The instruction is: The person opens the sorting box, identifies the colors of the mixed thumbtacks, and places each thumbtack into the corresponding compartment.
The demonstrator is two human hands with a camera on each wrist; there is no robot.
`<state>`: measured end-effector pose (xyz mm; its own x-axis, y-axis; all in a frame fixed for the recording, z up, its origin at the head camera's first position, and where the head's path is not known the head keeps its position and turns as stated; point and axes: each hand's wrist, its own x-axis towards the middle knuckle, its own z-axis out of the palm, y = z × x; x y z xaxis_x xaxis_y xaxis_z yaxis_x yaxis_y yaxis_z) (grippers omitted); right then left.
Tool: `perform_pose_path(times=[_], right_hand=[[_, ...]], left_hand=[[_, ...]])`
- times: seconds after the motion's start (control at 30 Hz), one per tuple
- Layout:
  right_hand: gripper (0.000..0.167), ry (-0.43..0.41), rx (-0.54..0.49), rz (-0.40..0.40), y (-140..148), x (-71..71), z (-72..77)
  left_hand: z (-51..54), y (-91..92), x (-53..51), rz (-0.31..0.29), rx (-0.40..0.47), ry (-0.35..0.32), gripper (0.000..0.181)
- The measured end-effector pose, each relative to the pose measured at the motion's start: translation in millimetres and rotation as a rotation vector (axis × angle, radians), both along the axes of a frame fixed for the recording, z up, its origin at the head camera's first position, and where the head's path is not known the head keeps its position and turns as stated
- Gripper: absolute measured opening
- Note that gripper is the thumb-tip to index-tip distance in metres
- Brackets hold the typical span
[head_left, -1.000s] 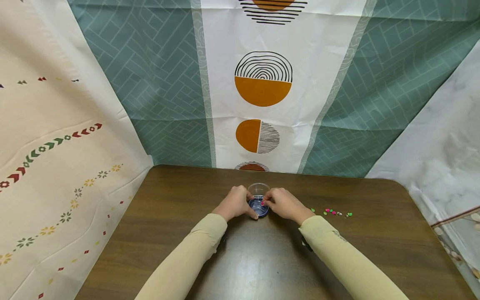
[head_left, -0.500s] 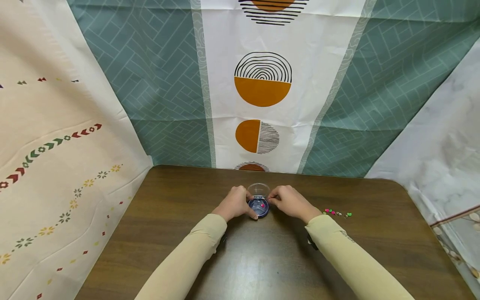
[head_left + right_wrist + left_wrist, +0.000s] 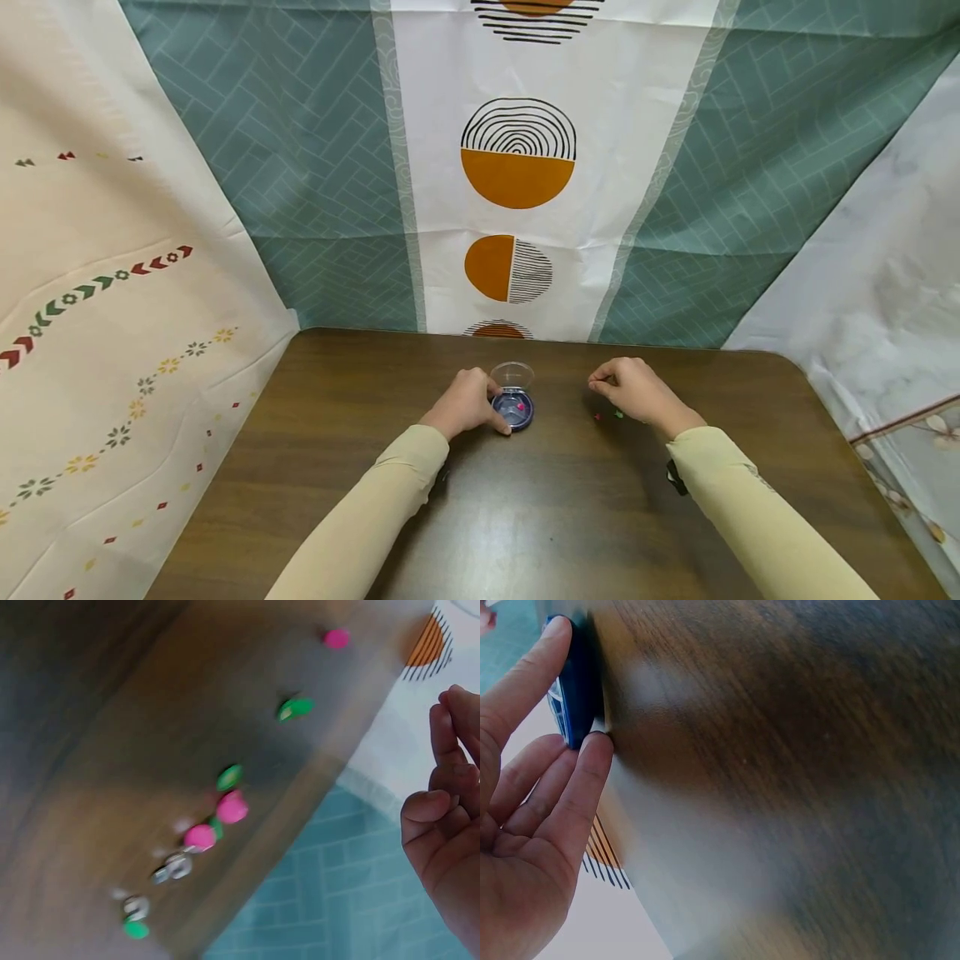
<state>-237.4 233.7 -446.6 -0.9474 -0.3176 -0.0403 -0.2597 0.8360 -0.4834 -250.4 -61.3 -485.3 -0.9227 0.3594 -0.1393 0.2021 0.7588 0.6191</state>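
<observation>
On a dark, wood-grained counter [image 3: 570, 492], a shallow, round blue case [image 3: 529, 419], smooth and glossy, is pinched at its edge between the thumb and fingers of the left hand [image 3: 471, 406]. Its clear lid [image 3: 513, 375] is raised; a pink piece [image 3: 521, 407] is seen inside. The right hand [image 3: 633, 392] is held well apart, fingertips drawn together, with nothing seen between them. Nearby, rounded pink pieces [image 3: 232, 806], green pieces [image 3: 296, 708] and shiny silvery pieces [image 3: 178, 864] are strewn in a loose row. Filling the case seems to be under way; parted fingertips, then a fine pinch, would be needed next.
</observation>
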Motion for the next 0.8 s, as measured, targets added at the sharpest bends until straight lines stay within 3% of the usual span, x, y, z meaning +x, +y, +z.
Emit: perform_pose_path(times=[0.53,0.8], right_hand=[[0.01,-0.028,0.147,0.113,17.4,7.1,-17.1],[0.008,-0.039,0.157,0.135,15.3,9.8,-19.9]], left_hand=[[0.4,-1.8,1.2,0.01,0.006,0.0,0.064],[1.0,0.3,0.5,0.011,-0.004,0.005,0.065]])
